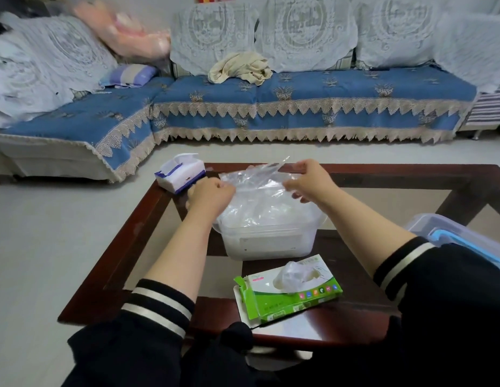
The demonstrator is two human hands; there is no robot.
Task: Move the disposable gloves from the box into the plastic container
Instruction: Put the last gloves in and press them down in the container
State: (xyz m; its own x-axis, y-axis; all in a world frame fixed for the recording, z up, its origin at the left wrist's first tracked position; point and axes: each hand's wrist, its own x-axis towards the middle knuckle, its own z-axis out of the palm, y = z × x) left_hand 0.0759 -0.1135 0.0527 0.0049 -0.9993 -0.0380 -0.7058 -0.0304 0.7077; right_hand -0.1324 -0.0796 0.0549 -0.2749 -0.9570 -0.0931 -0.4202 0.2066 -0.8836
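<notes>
A green and white glove box lies open on the near part of the coffee table, a clear glove poking out of its top slot. Behind it stands a translucent plastic container heaped with clear gloves. Above the container both hands stretch a thin clear disposable glove between them. My left hand pinches its left edge with curled fingers. My right hand pinches its right side, slightly higher.
A dark wood coffee table with glass panels carries everything. A white and blue tissue pack sits at its far left corner. A clear lid with blue clips shows at the right edge. A blue sofa stands behind.
</notes>
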